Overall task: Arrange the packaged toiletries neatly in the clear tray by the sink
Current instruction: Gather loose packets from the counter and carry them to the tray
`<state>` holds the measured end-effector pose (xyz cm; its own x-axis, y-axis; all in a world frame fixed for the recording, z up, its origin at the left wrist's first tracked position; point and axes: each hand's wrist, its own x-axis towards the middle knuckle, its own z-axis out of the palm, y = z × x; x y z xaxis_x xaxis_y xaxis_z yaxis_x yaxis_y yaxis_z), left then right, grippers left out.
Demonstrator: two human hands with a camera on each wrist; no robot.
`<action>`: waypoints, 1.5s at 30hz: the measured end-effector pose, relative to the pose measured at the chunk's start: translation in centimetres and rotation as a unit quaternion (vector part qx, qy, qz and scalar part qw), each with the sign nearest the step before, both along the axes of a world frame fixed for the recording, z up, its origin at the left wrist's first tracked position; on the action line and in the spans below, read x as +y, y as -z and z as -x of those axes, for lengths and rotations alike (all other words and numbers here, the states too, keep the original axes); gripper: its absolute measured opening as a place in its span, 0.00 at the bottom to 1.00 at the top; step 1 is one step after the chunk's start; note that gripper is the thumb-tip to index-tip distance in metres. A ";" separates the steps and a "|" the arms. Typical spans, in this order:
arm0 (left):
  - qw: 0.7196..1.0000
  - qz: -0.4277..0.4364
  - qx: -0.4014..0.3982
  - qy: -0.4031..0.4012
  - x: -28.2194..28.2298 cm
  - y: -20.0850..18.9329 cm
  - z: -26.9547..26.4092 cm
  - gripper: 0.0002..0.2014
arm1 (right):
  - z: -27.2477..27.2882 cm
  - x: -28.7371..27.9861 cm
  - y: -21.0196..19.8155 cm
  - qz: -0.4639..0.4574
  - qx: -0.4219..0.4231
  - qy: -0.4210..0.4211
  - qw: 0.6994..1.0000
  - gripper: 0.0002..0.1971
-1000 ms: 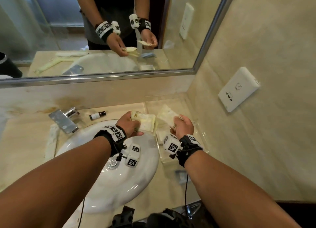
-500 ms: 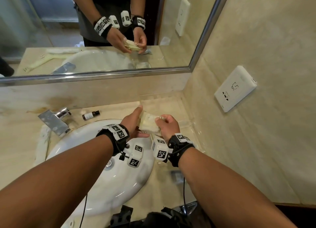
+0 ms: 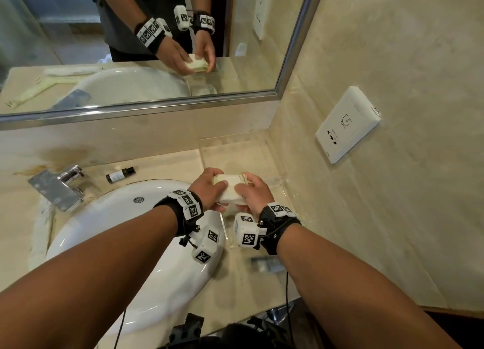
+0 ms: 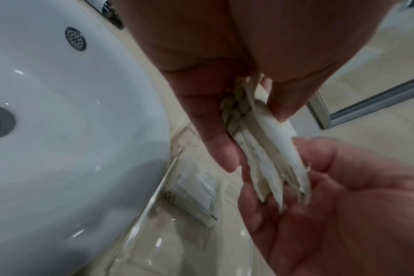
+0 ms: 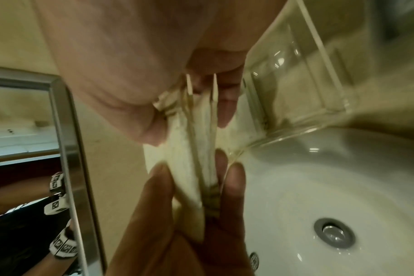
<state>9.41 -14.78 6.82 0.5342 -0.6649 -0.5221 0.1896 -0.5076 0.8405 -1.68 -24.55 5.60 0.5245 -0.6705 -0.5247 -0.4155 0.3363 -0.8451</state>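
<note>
A stack of flat cream toiletry packets is held edge-on above the gap between sink and clear tray. My left hand pinches its left end between thumb and fingers. Gripping the right end the same way is my right hand. The clear tray sits on the counter in the corner, right of the sink. One white packet lies flat in it, below the hands.
The white sink fills the counter's middle, with a chrome faucet at its left. A small dark-capped bottle lies behind the sink. A greyish packet lies on the counter near me. A wall outlet and mirror border the corner.
My hands have come together: the right hand brought its packet onto the left hand's packets, and both now hold one stack over the tray's edge.
</note>
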 end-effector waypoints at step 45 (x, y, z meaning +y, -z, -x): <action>0.782 -0.155 -0.413 0.440 -8.3 7.0 4.1 0.22 | 5.0 -11.0 7.9 0.172 0.221 -0.034 0.959 0.26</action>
